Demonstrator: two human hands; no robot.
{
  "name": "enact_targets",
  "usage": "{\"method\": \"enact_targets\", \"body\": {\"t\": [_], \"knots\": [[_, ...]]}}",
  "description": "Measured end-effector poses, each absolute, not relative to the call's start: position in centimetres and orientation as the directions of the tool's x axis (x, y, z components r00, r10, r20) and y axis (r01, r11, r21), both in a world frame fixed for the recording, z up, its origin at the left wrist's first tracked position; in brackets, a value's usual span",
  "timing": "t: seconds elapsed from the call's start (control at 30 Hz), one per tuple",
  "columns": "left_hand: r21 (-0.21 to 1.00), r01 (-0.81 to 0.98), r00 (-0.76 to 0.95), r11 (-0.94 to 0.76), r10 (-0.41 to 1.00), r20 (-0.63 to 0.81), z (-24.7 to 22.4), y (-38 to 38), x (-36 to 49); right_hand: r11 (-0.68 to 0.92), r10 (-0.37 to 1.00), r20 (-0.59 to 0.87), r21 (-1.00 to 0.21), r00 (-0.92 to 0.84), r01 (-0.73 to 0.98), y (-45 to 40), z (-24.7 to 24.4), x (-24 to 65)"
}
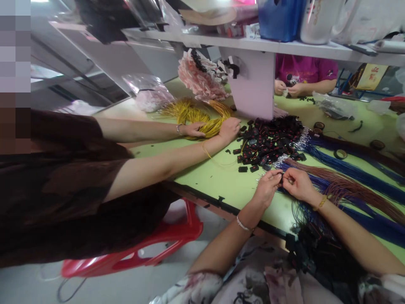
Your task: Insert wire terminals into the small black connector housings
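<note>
Black small piece (281, 178), one: on my remote view it lies between the two hands, right at the fingertips, above the near side of the green desk (218, 185). Left hand (266, 186): thumb and fingers pinching the piece. Right hand (296, 184): fingers curled in close at the piece's other side; whether they grip it too, I cannot tell. Just beyond the fingers: black housings (268, 139), heaped. Beside the right hand: brown wires (351, 179), bundled.
</note>
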State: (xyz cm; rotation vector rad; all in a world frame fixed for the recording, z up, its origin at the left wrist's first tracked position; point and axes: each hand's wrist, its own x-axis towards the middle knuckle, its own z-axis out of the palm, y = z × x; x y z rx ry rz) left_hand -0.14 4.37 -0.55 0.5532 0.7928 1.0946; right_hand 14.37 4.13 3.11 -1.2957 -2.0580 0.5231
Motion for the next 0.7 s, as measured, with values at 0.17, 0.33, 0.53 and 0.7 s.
{"method": "enact_targets", "body": {"t": [0.17, 0.33, 0.53, 0.7], "knots": [[0.755, -0.544, 0.197, 0.367, 0.93, -0.31, -0.5, 4.1, 0.1, 0.402, 0.914, 0.248, -0.672, -0.322, 0.622, 3.7, 2.8, 14.6], [0.778, -0.508, 0.188, 0.369, 0.929, -0.319, -0.3, 4.0, 0.2, 0.376, 0.926, 0.235, -0.627, -0.294, 0.683, 3.4, 2.9, 14.3], [0.787, -0.478, 0.204, 0.39, 0.921, -0.333, -0.2, 4.2, 0.3, 0.251, 0.968, 0.161, -0.577, -0.193, 0.777, 7.3, 3.5, 17.6], [0.783, -0.465, 0.243, 0.412, 0.911, -0.335, 0.4, 4.2, 0.3, 0.099, 0.995, 0.044, -0.338, -0.09, 0.936, 10.3, 2.2, 20.2]]}}
